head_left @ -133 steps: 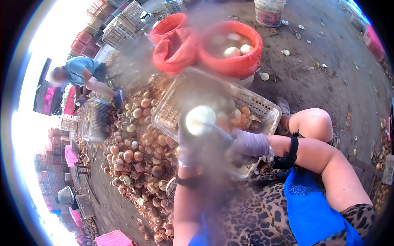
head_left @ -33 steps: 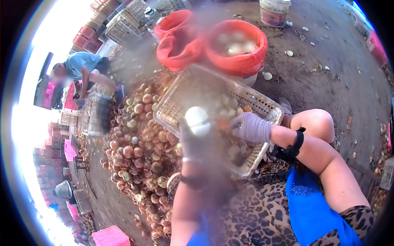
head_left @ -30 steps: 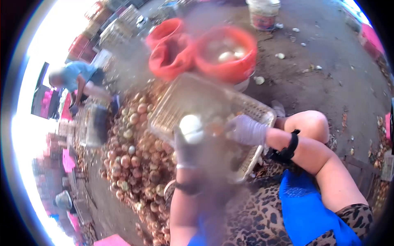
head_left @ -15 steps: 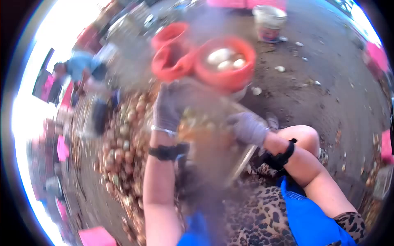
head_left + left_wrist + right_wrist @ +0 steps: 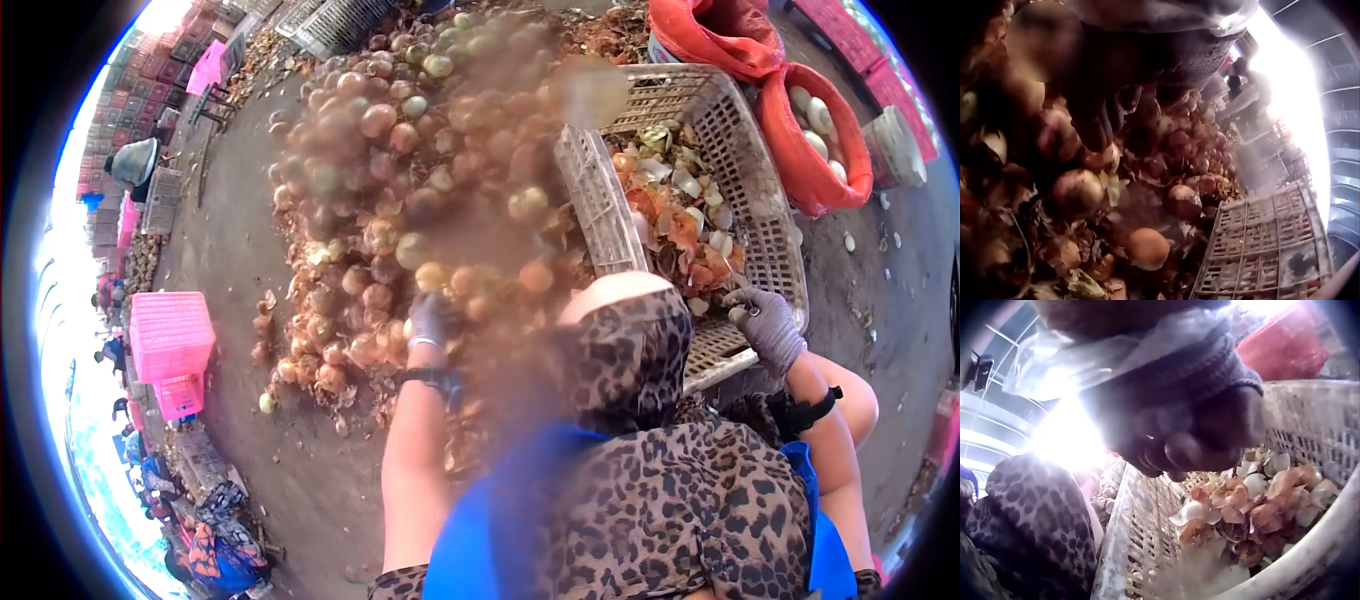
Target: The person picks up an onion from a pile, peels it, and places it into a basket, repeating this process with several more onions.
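In the head view the gloved left hand [image 5: 430, 320] is low over the pile of onions [image 5: 380, 235]. The left wrist view shows this hand [image 5: 1141, 69] with fingers pointing down at a brownish onion [image 5: 1102, 157]; a firm grip is not visible. The gloved right hand [image 5: 768, 328] is at the near right rim of a plastic crate [image 5: 745, 180] holding onion peels [image 5: 690, 235]. In the right wrist view its fingers [image 5: 1182, 447] are curled above the peels [image 5: 1266, 506]; whether something small is inside them cannot be told.
Red-lined buckets [image 5: 815, 150] stand beyond the crate, one with peeled onions [image 5: 818, 115]. A white bucket [image 5: 893, 148] is beside them. Pink crates [image 5: 172, 338] stand at the left. The person's leopard-print clothed knee [image 5: 635, 355] is between the hands.
The view has swung toward the onion pile. The left hand has moved from near the red buckets down to the pile, without the white onion seen earlier. The right hand stays by the crate.
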Demonstrator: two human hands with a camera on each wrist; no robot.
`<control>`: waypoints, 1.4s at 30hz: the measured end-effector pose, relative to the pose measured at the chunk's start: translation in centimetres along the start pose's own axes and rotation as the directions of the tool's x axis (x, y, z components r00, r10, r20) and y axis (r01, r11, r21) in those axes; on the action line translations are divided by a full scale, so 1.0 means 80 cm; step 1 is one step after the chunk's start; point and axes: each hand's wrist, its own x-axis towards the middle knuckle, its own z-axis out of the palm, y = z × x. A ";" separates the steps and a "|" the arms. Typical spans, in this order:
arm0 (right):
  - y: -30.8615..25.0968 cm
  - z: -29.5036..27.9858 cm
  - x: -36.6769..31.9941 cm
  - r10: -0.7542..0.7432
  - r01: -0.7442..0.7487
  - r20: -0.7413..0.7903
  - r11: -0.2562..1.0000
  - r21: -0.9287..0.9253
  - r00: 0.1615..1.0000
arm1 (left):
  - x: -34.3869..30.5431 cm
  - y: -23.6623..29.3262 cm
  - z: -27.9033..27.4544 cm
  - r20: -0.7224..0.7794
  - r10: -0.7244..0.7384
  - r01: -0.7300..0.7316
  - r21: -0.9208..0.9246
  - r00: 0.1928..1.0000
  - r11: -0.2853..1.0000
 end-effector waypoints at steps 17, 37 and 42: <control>-0.025 0.021 0.019 0.100 -0.101 0.024 0.995 0.024 0.995 | 0.229 -0.039 0.292 0.374 0.140 -0.396 0.804 0.917 0.444; -0.146 -0.088 -0.014 -0.447 0.508 -0.283 0.539 0.672 0.848 | -0.307 0.325 0.461 0.941 0.021 -0.573 0.188 0.338 0.798; -0.114 -0.132 -0.056 -0.336 0.328 -0.142 0.600 0.730 0.931 | -0.291 0.250 0.504 0.902 0.113 -0.329 0.034 0.417 0.944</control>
